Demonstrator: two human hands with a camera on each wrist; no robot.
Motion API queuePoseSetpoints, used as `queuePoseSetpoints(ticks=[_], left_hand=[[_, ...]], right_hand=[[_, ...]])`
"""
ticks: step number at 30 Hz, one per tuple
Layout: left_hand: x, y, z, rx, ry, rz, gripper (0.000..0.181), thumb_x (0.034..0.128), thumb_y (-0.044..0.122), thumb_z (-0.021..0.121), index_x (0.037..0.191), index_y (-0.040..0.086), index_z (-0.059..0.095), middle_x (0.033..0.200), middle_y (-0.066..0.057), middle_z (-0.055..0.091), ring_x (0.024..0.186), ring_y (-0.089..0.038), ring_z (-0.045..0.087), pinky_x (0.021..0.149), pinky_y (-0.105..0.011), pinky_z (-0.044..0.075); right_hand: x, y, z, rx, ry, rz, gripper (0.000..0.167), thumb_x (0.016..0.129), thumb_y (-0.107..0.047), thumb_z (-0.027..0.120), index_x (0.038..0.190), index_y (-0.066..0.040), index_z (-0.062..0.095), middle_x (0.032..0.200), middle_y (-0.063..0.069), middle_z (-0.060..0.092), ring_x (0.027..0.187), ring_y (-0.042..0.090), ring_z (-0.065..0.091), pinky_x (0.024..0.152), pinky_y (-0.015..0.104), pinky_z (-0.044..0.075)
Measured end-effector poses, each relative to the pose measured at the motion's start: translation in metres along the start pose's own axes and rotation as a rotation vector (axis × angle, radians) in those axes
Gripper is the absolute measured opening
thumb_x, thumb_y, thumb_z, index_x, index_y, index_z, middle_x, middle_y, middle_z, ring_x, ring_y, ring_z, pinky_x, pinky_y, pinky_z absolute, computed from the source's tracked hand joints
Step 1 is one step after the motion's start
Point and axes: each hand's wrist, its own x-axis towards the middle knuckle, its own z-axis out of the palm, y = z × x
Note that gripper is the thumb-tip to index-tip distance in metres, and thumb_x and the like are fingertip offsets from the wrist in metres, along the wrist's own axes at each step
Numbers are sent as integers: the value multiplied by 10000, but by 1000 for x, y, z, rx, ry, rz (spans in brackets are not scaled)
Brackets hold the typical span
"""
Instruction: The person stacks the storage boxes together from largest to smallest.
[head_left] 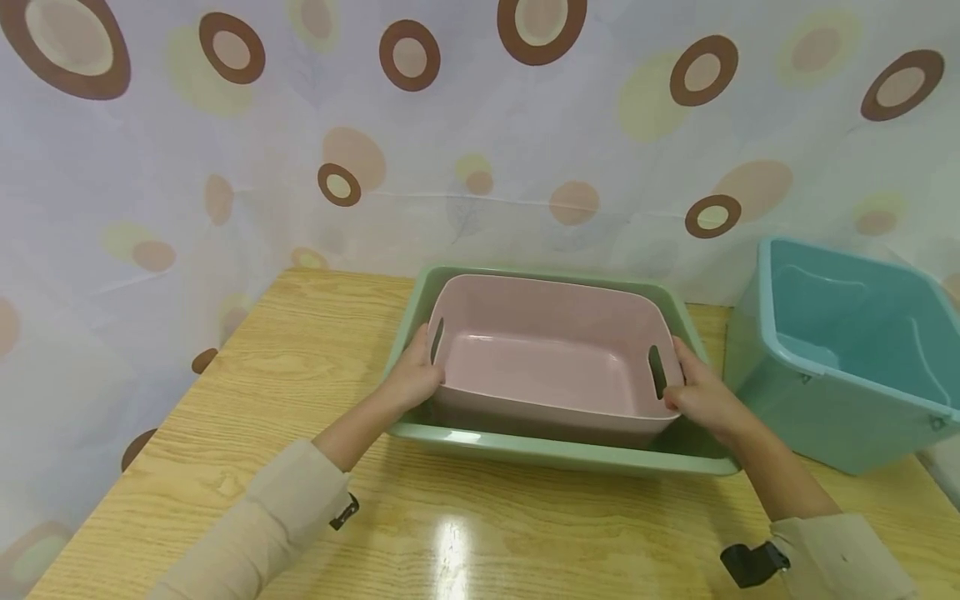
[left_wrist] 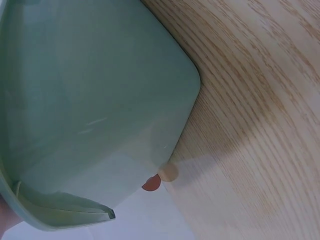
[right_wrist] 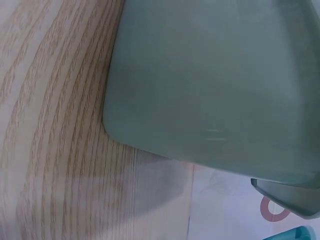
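Sleeves (head_left: 281,508) foremost, both grips (head_left: 412,372) (head_left: 703,392) seemingly hold the pink bin (head_left: 534,367), long axis crosswise.

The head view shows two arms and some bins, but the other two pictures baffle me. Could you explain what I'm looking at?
There is no robot: these are a person's bare hands. The wide picture comes from a camera worn on the head, looking forward and down. The other two come from cameras on the wrists; they show the green tub close up, beside the wood of the table.

The left hand and right hand hold a pink bin at its two ends, near the handle slots. It is inside the larger green tub; whether it touches the bottom is hidden. On the right stands a turquoise bin, and behind everything is a patterned backdrop.
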Motion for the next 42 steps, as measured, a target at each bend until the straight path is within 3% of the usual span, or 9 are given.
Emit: queuePoseSetpoints(ticks=[5, 12, 19, 25, 30, 32, 36, 38, 42], left_hand=[[-1, 0, -3, 5, -13, -28, 821, 641, -142, 423, 1419, -70, 171, 1326, -274, 392, 1167, -394, 418, 1025, -519, 347], [-2, 3, -3, 48, -33, -53, 890, 668, -104, 447, 1449, -89, 21, 1522, -268, 105, 1405, -387, 126, 1148, -508, 111], [-5, 5, -2, 31, -27, -42, 883, 662, -114, 445, 1447, -90, 41, 1508, -273, 154, 1382, -389, 190, 1138, -524, 150], [-4, 1, 0, 39, -24, -55, 877, 680, -103, 461, 1450, -84, 42, 1510, -269, 154, 1381, -389, 199, 1137, -520, 163], [-3, 4, -2, 100, 25, -97, 865, 742, -13, 507, 1459, -70, 25, 1535, -242, 80, 1414, -372, 108, 1147, -497, 136], [-2, 6, -2, 101, 54, -91, 828, 753, 3, 512, 1463, -50, 91, 1515, -242, 190, 1387, -381, 215, 1123, -506, 225], [0, 11, -4, 110, 84, -70, 753, 779, 22, 513, 1460, -4, 193, 1492, -202, 287, 1366, -370, 279, 1101, -504, 278], [0, 14, -4, 126, 87, -52, 730, 795, 30, 516, 1458, 6, 212, 1501, -185, 278, 1378, -365, 257, 1110, -505, 259], [1, 19, -5, 119, 96, -4, 713, 820, 42, 512, 1464, 26, 207, 1510, -170, 268, 1387, -348, 249, 1107, -505, 265]], right_hand=[[1, -2, 1, -14, -12, 13, 874, 669, 117, 476, 1440, 103, 63, 1329, 339, 330, 1037, 395, 364, 706, 249, 385], [0, -3, -1, -15, -36, 63, 919, 704, 85, 476, 1425, 107, -93, 1483, 360, 29, 1178, 410, 250, 764, 113, 283], [-2, -1, 0, -41, -21, 61, 906, 702, 91, 476, 1420, 125, -75, 1457, 393, 87, 1121, 422, 296, 751, 190, 353], [-4, 0, 0, -20, -13, 64, 888, 715, 87, 466, 1419, 127, -73, 1455, 398, 86, 1172, 425, 292, 746, 129, 353], [-6, -5, 1, 36, -20, 87, 846, 766, 55, 434, 1422, 102, -98, 1480, 358, -7, 1344, 433, 148, 943, 146, 349], [-8, -8, 1, 58, -16, 78, 819, 790, 47, 418, 1420, 98, -102, 1481, 346, -40, 1366, 430, 94, 997, 163, 324], [-13, -13, 2, 54, 38, 37, 716, 833, 36, 396, 1443, 109, 28, 1480, 347, 132, 1337, 431, 239, 870, 77, 383], [-16, -14, 3, 55, 73, 32, 698, 849, 31, 390, 1448, 100, 37, 1478, 339, 160, 1332, 445, 262, 943, 139, 395], [-23, -17, 3, 14, 171, 64, 724, 872, 2, 406, 1456, 51, -19, 1495, 312, 138, 1341, 478, 230, 1078, 456, 309]])
